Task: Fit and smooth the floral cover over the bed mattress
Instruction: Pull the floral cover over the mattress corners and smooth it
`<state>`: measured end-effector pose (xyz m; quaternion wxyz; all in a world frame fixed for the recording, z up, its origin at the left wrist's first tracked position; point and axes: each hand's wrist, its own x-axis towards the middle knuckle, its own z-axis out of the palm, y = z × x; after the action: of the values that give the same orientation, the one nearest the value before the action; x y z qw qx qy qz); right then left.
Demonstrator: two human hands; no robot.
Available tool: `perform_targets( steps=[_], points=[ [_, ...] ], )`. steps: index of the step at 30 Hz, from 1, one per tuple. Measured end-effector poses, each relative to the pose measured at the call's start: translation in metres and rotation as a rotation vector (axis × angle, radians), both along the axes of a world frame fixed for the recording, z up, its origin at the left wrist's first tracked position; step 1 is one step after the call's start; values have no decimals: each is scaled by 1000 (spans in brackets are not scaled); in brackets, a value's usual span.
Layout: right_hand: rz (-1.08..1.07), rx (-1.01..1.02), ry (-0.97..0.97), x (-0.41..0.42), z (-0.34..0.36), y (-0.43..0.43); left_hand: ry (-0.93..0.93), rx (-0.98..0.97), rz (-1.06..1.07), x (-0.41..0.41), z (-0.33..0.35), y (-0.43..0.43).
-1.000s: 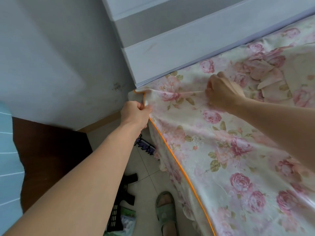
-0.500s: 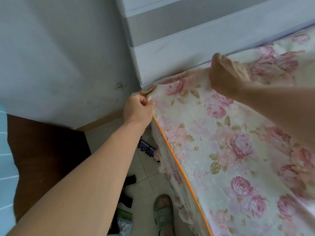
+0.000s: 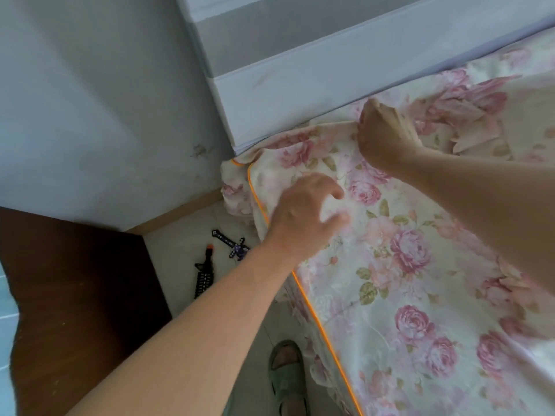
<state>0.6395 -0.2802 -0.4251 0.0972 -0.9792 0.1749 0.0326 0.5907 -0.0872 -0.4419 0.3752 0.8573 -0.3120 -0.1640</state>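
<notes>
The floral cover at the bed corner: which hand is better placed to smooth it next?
Probably the left hand: it is open and free, just over the corner of the cover. The right hand grips a bunch of it by the headboard.

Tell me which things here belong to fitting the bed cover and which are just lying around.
Job: floral cover; its orange piping; left hand, over the corner; right hand, gripping the cover's head edge.
Lying about: toy sword and toy gun on the floor; green sandal; brown wooden furniture.
</notes>
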Motion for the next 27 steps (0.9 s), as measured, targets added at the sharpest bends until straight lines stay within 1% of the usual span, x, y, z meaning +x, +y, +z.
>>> perform_targets(
  steps=[1,2,3,6,8,10,11,12,14,15,16,18,19,20,22,23,24,26,27],
  points=[
    [5,25,-8,-3,-1,-1,34,154,-177,-7,-7,-5],
    [9,47,-22,-7,-1,-1,18,299,-278,-9,-15,-7],
    [8,78,-45,-16,-2,-3,-20,392,-318,-12,-21,-11],
    [24,277,-173,-48,-11,10,-102,519,-252,-3,-31,-14],
    [114,364,-270,-94,-22,25,-166,609,-211,-3,-34,-21],
    [227,422,-268,-150,-33,42,-233,679,-195,-6,-36,-23],
    [285,441,-216,-176,-39,49,-251,685,-191,-6,-37,-22],
    [359,414,-148,-200,-45,52,-261,675,-187,-7,-37,-21],
    [510,238,-41,-233,-56,44,-246,642,-174,-5,-37,-20],
    [511,153,-26,-241,-60,30,-234,632,-173,-5,-37,-20],
    [440,105,-22,-243,-62,13,-231,630,-179,-5,-38,-20],
    [206,85,-12,-241,-62,-27,-232,652,-193,-5,-36,-20],
    [126,75,1,-238,-62,-46,-232,670,-185,-6,-34,-21],
    [93,55,15,-237,-63,-61,-238,687,-157,-9,-32,-24],
    [112,38,50,-235,-65,-75,-313,684,-52,-27,-26,-33],
    [123,51,61,-235,-66,-76,-364,640,-3,-44,-23,-40],
    [124,66,70,-234,-67,-76,-381,555,26,-68,-20,-48],
    [116,85,76,-232,-66,-75,-267,368,-20,-127,-18,-65],
    [116,87,76,-231,-66,-75,-193,339,-79,-157,-19,-71]
  ],
)
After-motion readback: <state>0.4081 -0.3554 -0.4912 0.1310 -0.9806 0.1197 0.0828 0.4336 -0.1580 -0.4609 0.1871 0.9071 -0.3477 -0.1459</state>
